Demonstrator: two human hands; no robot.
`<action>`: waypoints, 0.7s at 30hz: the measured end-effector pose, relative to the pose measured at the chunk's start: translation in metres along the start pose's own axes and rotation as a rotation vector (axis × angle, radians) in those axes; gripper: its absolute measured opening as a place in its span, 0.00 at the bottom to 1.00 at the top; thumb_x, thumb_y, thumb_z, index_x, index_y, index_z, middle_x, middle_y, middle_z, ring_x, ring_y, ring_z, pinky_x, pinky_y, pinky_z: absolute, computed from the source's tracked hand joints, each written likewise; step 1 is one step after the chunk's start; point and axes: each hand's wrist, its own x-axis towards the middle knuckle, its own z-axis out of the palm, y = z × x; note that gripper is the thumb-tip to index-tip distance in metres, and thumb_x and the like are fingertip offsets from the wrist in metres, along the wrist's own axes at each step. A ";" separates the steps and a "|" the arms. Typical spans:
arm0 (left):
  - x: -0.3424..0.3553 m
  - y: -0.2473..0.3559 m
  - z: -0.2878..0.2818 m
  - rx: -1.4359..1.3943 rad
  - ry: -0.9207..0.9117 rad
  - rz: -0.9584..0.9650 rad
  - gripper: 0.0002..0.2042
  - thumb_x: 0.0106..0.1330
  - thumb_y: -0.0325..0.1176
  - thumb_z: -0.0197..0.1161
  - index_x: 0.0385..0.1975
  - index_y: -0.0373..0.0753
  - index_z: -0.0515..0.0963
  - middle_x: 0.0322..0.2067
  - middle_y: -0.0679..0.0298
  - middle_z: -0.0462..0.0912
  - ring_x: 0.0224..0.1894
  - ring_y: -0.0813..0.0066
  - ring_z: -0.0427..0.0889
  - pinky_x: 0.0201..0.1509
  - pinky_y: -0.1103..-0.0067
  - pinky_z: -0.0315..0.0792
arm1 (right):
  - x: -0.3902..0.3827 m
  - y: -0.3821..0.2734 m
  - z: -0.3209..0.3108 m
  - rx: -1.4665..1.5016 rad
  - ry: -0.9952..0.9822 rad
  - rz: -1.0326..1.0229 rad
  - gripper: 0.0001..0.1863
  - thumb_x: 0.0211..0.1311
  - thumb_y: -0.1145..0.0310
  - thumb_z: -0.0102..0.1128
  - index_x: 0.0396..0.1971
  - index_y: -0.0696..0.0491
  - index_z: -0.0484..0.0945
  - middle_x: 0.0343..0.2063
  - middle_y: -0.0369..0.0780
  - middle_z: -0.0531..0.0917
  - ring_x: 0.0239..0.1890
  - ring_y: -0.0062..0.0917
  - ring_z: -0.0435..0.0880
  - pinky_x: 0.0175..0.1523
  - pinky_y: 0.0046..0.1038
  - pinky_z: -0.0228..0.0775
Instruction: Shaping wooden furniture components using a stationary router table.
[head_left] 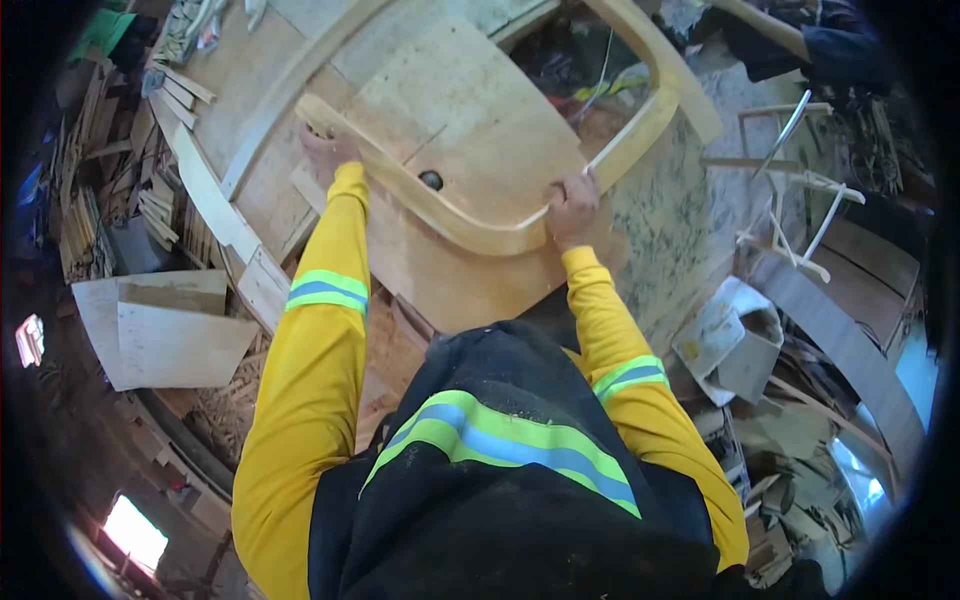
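A curved pale wooden frame [490, 238] lies over a plywood worktop [455, 95]. Its left arm ends near my left hand [330, 150], whose fingers close round that end. My right hand [573, 208] grips the frame's right side, just past the rounded corner. From there the frame runs up and bends away at the top right. Inside the curve, a small dark round fitting or hole [430, 180] shows in the worktop beside the frame's inner edge. A thin dark line crosses the plywood close to it.
Wood strips [160, 210] and offcuts pile up on the left, near pale plywood panels [180, 335]. To the right are a stained white container [725, 340], a slender-legged stand [800, 215] and a curved board [835, 330]. Another person's dark-clothed arm [835, 45] is at the upper right.
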 end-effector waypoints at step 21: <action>-0.132 -0.007 -0.002 -0.086 -0.095 0.006 0.30 0.80 0.40 0.41 0.74 0.24 0.54 0.75 0.39 0.55 0.79 0.47 0.52 0.83 0.65 0.47 | 0.038 0.010 -0.032 0.153 -0.241 -0.120 0.06 0.60 0.69 0.59 0.27 0.52 0.82 0.27 0.43 0.83 0.39 0.39 0.83 0.70 0.43 0.63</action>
